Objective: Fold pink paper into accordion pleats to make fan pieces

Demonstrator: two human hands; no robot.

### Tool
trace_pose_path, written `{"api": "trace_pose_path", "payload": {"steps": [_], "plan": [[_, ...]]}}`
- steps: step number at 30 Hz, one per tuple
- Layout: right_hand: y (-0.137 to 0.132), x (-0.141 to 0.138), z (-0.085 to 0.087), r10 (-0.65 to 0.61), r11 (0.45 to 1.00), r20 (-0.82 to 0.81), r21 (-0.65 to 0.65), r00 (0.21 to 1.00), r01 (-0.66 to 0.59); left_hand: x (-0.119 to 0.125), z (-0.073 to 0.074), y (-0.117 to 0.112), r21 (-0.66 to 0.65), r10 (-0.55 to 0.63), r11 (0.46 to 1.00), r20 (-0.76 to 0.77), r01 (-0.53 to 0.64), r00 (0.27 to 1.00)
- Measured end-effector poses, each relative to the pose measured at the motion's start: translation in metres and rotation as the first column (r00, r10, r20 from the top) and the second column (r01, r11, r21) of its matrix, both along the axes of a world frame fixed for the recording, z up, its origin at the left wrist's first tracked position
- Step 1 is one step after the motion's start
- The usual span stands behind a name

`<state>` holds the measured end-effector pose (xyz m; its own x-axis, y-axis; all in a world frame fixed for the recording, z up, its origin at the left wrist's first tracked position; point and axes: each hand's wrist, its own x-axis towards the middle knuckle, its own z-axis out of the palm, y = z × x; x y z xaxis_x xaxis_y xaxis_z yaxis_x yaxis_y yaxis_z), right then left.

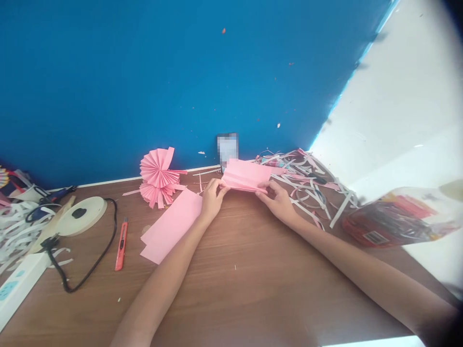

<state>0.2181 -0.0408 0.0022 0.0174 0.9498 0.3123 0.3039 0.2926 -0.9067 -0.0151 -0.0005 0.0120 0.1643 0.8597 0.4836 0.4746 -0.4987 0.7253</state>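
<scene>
Over the brown tabletop, your left hand and right hand pinched the pink paper at both ends of its folded near edge, probably the safest hold on something so light and easily creased, before the blue wall.

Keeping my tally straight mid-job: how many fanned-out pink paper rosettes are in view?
2: the upper rosette near the blue wall, and the lower rosette directly below it in the picture, partly covered. More may be hidden behind.

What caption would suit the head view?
Left hand and right hand hold a creased pink sheet before a blue wall.
</scene>
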Motion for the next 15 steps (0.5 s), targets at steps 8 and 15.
{"api": "trace_pose_path", "payload": {"steps": [8,15], "plan": [[0.004,-0.001,-0.003,0.024,0.996,-0.102,-0.087,0.995,-0.033,-0.003,-0.011,0.012,-0.125,-0.088,0.984,0.263,0.125,0.961],[0.001,0.000,-0.002,-0.058,0.997,-0.077,-0.064,0.995,0.053,-0.004,-0.014,0.012,-0.177,-0.126,0.965,0.327,0.192,0.937]]}}
